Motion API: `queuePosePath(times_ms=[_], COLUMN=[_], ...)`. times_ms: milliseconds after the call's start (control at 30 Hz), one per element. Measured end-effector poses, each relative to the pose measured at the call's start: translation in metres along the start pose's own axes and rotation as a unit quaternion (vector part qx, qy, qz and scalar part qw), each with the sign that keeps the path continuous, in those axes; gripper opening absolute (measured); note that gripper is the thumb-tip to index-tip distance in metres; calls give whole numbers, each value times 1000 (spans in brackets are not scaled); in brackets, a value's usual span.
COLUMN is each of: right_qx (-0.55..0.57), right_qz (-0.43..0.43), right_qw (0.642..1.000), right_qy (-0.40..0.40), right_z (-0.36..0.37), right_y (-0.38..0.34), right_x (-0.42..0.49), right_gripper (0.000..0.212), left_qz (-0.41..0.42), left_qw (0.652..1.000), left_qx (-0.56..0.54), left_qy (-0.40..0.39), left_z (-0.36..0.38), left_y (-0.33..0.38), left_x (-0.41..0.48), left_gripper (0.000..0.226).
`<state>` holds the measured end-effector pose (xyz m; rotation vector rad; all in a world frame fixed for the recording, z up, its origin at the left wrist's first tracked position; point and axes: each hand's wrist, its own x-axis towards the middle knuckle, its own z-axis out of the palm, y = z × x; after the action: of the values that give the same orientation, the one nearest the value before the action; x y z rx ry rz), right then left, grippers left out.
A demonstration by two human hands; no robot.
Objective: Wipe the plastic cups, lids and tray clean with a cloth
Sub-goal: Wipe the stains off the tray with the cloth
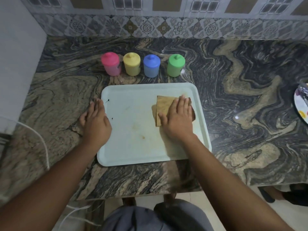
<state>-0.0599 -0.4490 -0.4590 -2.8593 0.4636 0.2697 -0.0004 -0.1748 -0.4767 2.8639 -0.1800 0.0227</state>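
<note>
The right hand (pixel 178 120) lies flat, fingers straight and close together, pressing the folded brown cloth (pixel 164 104) onto the tray (pixel 133 150) in the right of centre of the frame. Part of the cloth is hidden under the palm. The left hand (pixel 95 124) sits at the tray's left edge, fingers straight and relaxed, gripping nothing. It looks to be steadying the tray, though whether it bears on the rim or on the counter (pixel 241 100) beside it I cannot tell.

From where things lie, the tray is the piece being worked on and it is not yet clean. Dark specks (pixel 108 101) show near its left rim, and brownish smears (pixel 143 137) sit in the middle, left of the cloth. Apart from the cloth, the tray carries nothing.

Above the tray, in the upper middle of the frame, four cups stand upright in a row on the counter: pink (pixel 111 65), yellow (pixel 131 65), blue (pixel 151 66) and green (pixel 175 65). Each has its knobbed lid on, so what is inside them cannot be seen. Whether they have been wiped I cannot judge from here. With the lids on, cleaning cups and lids separately looks to be work left to do.

At the right edge a patterned plate (pixel 300 105) is partly cut off, and what it holds is unclear.
</note>
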Motion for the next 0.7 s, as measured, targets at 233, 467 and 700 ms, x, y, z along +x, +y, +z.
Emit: queuePosePath(times_ms=[233, 467, 700], right_qx=[-7, -9, -5], right_qz=[-147, 25, -130], right_qw=[986, 1000, 990], right_qy=[-82, -2, -50], right_z=[30, 6, 28], right_y=[-69, 24, -65], right_x=[-64, -21, -37], right_gripper=[91, 95, 92], left_qz=[5, 4, -2], left_qw=[1000, 1000, 1000], left_qx=[-8, 4, -1], left_qy=[2, -4, -12], left_z=[-1, 1, 1], left_y=[-1, -1, -1], left_x=[-1, 0, 1], left_gripper=[60, 61, 60])
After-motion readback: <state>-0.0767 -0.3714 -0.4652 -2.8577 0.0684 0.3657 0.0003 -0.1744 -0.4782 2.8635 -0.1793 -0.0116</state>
